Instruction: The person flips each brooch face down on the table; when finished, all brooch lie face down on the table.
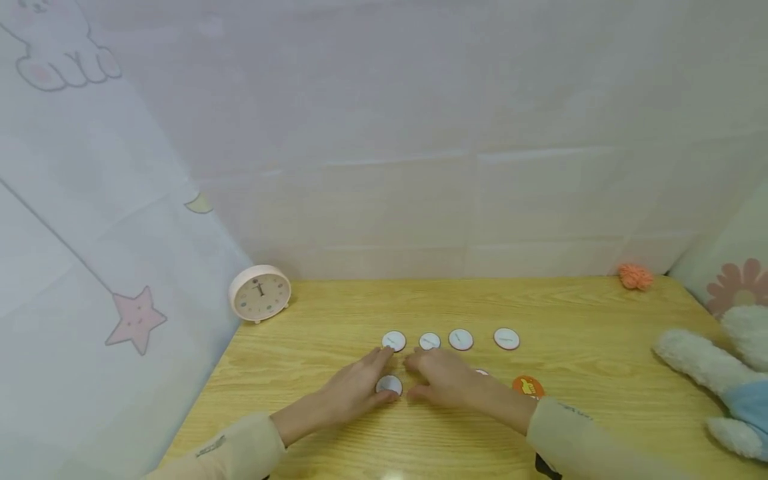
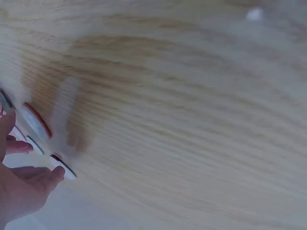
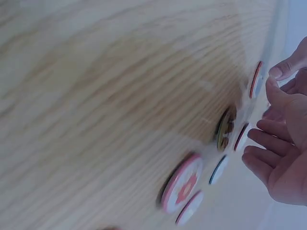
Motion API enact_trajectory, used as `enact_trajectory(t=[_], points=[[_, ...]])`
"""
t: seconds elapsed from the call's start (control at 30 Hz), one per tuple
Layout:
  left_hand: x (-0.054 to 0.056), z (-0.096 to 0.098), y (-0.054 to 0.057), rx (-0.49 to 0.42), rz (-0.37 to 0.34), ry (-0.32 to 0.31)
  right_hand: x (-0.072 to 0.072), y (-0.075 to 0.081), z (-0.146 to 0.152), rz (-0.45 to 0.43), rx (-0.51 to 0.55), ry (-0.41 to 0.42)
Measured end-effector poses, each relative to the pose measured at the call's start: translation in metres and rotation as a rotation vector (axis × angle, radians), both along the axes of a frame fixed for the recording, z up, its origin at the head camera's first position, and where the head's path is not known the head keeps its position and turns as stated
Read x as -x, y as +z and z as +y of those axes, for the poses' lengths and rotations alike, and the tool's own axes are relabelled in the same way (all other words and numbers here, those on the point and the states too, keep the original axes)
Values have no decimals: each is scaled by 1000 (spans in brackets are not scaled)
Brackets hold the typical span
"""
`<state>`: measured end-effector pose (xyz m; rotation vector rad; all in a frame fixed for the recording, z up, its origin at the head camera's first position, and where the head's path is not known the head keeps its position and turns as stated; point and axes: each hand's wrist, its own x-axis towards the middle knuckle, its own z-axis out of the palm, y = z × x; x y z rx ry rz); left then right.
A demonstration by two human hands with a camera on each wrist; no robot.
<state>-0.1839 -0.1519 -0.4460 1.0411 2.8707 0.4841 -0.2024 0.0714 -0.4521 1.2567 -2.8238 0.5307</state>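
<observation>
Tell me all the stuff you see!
Table: one, yellowish wood, centre
White discs: five plainly seen, white, mid-table
Orange disc: one, orange, table's right half
Flower disc: one, white with pink rim, right-wrist view
Gold disc: one, gold-brown, right-wrist view
Clock: one, pale pink, table's back left
Fluffy ball: one, coral, table's back right
Plush toy: one, white and blue, right edge
Wall sheets: count unclear, pale, back and sides
Prints: four, pink, yellow, white, on sheets
Dark thing: at least one, black, bottom edge
Sleeves: two, cream, bottom
Left hand: one, bare, left-centre
Right hand: one, bare, centre

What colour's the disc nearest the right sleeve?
Orange disc with a yellow figure, clearest in the head view.
</observation>
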Motion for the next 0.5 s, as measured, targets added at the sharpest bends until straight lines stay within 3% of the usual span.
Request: enact_trajectory(t=[0.17,0.27,0.5], points=[[-1,25,9,38,35,-1,-5,8,30,22,-22,-15],[-1,41,7,71,83,-17,-7,12,45,28,-18,-20],[-1,64,-2,218,107,-89,-11,7,60,26,-28,-14]])
